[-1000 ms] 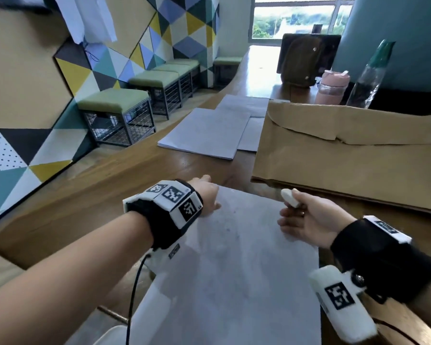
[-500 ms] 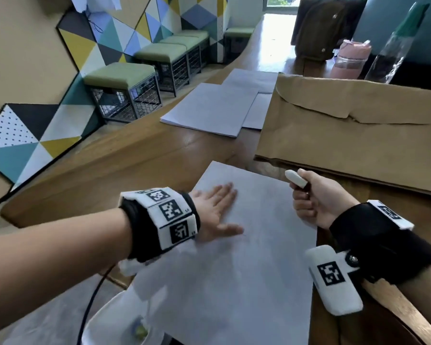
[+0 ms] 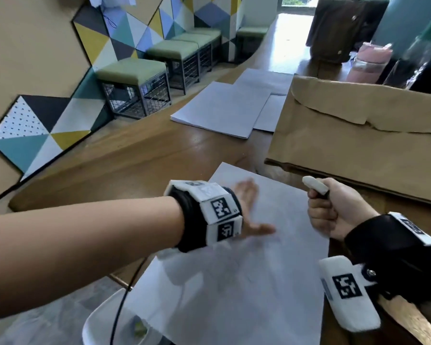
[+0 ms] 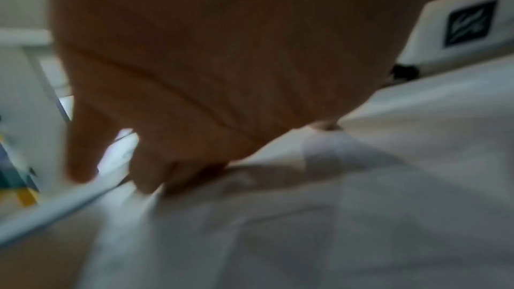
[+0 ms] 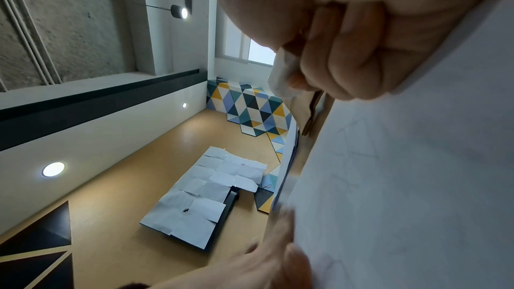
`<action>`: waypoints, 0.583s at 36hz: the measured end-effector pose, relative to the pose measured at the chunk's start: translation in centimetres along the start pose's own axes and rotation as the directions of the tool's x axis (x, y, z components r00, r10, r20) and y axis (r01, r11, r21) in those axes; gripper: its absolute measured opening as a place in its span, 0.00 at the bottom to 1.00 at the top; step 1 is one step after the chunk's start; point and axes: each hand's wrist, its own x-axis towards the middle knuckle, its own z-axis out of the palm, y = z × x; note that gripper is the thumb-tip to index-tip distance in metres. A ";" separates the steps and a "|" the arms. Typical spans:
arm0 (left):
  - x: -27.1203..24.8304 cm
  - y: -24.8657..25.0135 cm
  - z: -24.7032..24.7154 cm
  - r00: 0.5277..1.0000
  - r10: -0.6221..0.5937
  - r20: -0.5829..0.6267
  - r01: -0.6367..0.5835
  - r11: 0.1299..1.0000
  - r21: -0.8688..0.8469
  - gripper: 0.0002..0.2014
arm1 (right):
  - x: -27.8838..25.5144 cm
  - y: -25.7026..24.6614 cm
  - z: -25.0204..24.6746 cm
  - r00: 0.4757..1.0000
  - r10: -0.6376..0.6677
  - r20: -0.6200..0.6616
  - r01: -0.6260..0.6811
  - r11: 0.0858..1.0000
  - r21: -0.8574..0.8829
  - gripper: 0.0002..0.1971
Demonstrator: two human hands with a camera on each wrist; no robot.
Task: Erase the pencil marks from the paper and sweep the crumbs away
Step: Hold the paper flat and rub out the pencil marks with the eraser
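A white sheet of paper (image 3: pixel 246 282) with faint pencil lines lies on the wooden table (image 3: pixel 139 158), its near end hanging past the table edge. My left hand (image 3: pixel 249 210) lies flat on the sheet's upper left part, fingers straight, thumb spread, blurred by motion. In the left wrist view the fingertips (image 4: pixel 147 181) touch the paper (image 4: pixel 333 228). My right hand (image 3: pixel 334 210) hovers at the sheet's right edge, fist curled around a white eraser (image 3: pixel 314 185) that sticks out from the top. The right wrist view shows the eraser (image 5: pixel 281 74) above the paper (image 5: pixel 417 162).
A large brown paper envelope (image 3: pixel 358 135) lies just beyond my right hand. Stacked white sheets (image 3: pixel 222 110) sit farther back. A pink bottle (image 3: pixel 368 63) and a dark bag (image 3: pixel 343 28) stand at the far end. A white bin (image 3: pixel 102 322) sits below the table edge.
My left hand went from a loose curl at the sheet's top left to lying flat on it, then swept across the paper. The right hand kept holding the eraser, almost still.
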 end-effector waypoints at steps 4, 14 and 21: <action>0.5 -2.2 -0.8 0.952 -0.305 -0.002 0.304 0.950 0.072 0.57 | -0.1 -0.1 0.1 1.000 0.006 -0.005 -0.006 1.000 -0.007 0.16; 0.1 0.6 -1.2 0.960 0.271 0.074 -0.273 0.962 0.008 0.33 | -0.3 -0.1 0.3 1.000 -0.008 -0.001 0.008 1.000 -0.027 0.16; -0.1 -5.9 -1.9 0.976 -0.216 0.011 0.215 0.973 0.086 0.44 | -0.6 -0.1 0.5 0.999 -0.023 -0.026 0.022 0.999 -0.048 0.16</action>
